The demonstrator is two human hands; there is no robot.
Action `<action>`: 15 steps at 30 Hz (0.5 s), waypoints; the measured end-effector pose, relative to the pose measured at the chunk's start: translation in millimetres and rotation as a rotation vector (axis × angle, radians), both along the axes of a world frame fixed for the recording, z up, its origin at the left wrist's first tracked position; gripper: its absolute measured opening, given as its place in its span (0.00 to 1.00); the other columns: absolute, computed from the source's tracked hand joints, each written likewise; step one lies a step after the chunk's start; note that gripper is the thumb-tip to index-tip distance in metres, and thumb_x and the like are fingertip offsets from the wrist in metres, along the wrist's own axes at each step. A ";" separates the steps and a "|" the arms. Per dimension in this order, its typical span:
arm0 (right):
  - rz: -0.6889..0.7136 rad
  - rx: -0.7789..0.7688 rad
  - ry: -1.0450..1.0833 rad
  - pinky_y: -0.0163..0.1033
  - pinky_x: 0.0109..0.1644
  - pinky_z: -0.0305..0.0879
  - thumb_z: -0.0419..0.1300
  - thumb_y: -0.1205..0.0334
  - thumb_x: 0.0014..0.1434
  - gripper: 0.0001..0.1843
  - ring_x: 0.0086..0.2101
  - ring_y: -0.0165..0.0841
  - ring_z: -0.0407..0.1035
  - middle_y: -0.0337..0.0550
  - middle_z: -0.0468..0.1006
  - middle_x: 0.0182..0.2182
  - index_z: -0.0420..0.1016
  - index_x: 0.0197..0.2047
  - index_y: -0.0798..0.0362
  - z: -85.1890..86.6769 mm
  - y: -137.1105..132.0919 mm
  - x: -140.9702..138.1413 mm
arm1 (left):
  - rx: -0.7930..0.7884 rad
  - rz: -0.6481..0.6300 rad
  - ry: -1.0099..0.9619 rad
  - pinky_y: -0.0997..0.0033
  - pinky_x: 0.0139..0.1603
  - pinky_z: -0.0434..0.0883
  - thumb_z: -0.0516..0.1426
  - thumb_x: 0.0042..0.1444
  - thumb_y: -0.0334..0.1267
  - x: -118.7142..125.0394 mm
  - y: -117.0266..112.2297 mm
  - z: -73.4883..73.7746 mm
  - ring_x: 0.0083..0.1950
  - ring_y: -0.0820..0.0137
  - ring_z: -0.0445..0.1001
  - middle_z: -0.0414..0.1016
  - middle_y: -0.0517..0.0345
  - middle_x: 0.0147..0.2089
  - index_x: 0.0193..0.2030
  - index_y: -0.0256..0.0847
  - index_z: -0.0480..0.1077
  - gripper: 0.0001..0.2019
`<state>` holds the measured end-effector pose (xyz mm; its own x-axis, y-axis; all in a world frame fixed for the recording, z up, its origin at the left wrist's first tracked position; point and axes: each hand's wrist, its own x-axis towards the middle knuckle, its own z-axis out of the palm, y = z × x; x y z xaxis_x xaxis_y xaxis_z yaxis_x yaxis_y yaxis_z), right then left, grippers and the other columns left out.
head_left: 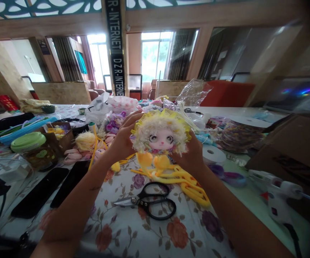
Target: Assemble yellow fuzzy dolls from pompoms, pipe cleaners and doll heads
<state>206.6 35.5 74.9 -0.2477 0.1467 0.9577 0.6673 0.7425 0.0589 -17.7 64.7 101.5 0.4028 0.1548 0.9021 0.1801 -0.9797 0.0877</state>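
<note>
Between my two hands a doll is held up above the table, its face toward me. It has pale curly hair, a yellow ruffle around the head and yellow feet hanging below. My left hand grips it from the left side, with fingers over the back of the head. From the right, my right hand closes on it, most fingers hidden behind the doll. Beneath lie black-handled scissors, blades closed and pointing left. Yellow chenille stems lie in a loose bundle behind the scissors, close to my right forearm.
On the left are two black phones, a green-lidded jar and several doll parts. A white glue gun, a white ribbon roll and a cardboard box stand right. Plastic bags are piled behind.
</note>
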 end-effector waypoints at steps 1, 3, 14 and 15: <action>0.001 -0.003 0.002 0.50 0.44 0.73 0.59 0.52 0.56 0.24 0.47 0.48 0.71 0.53 0.75 0.44 0.62 0.54 0.50 0.0 -0.4 0.1 | 0.000 0.001 0.001 0.47 0.63 0.60 0.62 0.47 0.53 0.0 -0.4 0.2 0.65 0.54 0.58 0.66 0.48 0.60 0.56 0.47 0.67 0.29; 0.005 -0.012 0.010 0.50 0.45 0.73 0.59 0.52 0.56 0.23 0.47 0.49 0.71 0.52 0.75 0.45 0.63 0.53 0.49 -0.3 -1.1 0.4 | 0.000 0.001 0.000 0.48 0.63 0.59 0.62 0.47 0.52 -0.1 -1.1 0.5 0.65 0.55 0.57 0.65 0.48 0.60 0.56 0.47 0.66 0.29; -0.019 -0.122 0.091 0.45 0.36 0.74 0.63 0.45 0.51 0.28 0.42 0.45 0.74 0.51 0.76 0.44 0.66 0.51 0.50 -8.0 5.2 2.4 | -0.087 0.009 0.009 0.45 0.60 0.62 0.64 0.42 0.55 0.7 1.8 -3.9 0.64 0.52 0.59 0.68 0.48 0.57 0.51 0.46 0.71 0.29; -0.012 -0.132 0.094 0.45 0.35 0.74 0.63 0.45 0.51 0.29 0.42 0.45 0.73 0.51 0.76 0.44 0.66 0.51 0.50 -7.9 4.7 2.4 | -0.087 0.006 0.004 0.45 0.60 0.62 0.64 0.42 0.55 0.7 1.8 -4.2 0.64 0.52 0.59 0.68 0.48 0.57 0.51 0.45 0.71 0.29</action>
